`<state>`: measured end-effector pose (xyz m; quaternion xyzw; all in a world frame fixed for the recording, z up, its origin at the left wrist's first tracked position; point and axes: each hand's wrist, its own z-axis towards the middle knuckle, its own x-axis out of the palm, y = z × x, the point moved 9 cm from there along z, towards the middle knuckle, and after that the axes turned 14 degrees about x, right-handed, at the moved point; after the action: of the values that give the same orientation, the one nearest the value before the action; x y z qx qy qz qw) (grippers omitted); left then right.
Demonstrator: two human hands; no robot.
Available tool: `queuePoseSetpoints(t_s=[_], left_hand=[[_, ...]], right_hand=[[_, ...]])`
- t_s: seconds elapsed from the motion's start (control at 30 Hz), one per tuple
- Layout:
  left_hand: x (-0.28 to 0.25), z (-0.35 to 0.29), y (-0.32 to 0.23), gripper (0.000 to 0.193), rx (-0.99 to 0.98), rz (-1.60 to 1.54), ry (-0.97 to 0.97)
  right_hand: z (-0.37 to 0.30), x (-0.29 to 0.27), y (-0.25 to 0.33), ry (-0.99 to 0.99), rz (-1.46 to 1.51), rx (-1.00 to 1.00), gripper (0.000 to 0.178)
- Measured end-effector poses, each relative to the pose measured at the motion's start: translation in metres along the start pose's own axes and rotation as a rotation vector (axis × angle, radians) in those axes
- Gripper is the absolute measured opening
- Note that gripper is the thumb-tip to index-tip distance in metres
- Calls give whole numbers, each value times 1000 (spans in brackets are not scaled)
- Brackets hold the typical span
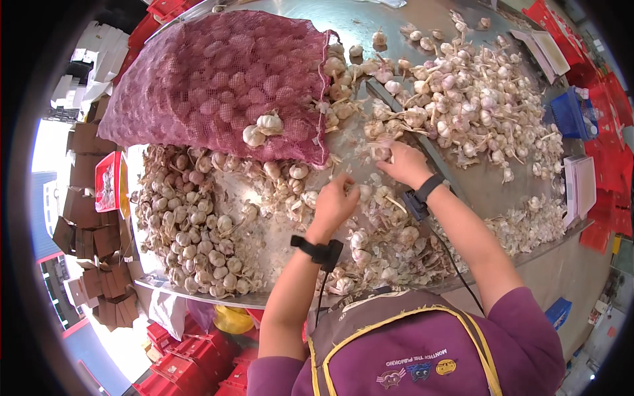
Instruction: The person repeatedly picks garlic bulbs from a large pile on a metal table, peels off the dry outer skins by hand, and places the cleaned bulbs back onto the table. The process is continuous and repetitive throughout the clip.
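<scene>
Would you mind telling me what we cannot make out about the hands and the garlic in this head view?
- Left hand: seen from the back; its own fingers hide whether it grips a garlic bulb.
- Right hand: fingertips buried among loose garlic bulbs; grip unclear.
- Red mesh sack: its far end bends into the fisheye rim; bulbs inside are blurred by the netting.
- Metal table: the near edge is hidden by the person's purple apron.

One red mesh sack (218,86) of garlic at desk's (475,191) far left corner; two loose bulbs (263,129) on it. Two hands (333,201). Two wrist bands (317,249). Loose garlic heaps (462,99): too many to count.
</scene>
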<state>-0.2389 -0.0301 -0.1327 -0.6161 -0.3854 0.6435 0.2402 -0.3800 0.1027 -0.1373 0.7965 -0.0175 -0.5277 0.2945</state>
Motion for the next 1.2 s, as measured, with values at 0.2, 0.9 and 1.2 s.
queuePoseSetpoints(t_s=[0.2, 0.9, 1.2], left_hand=[[-16, -49, 17, 21, -319, -659, -72], [-51, -40, -70, 25, 54, -294, -126], [-36, -59, -61, 26, 85, -157, -32]], right_hand=[[-3, 20, -8, 266, 325, 103, 58], [47, -141, -68, 320, 2267, 128, 86], [54, -33, 46, 34, -514, -307, 69]])
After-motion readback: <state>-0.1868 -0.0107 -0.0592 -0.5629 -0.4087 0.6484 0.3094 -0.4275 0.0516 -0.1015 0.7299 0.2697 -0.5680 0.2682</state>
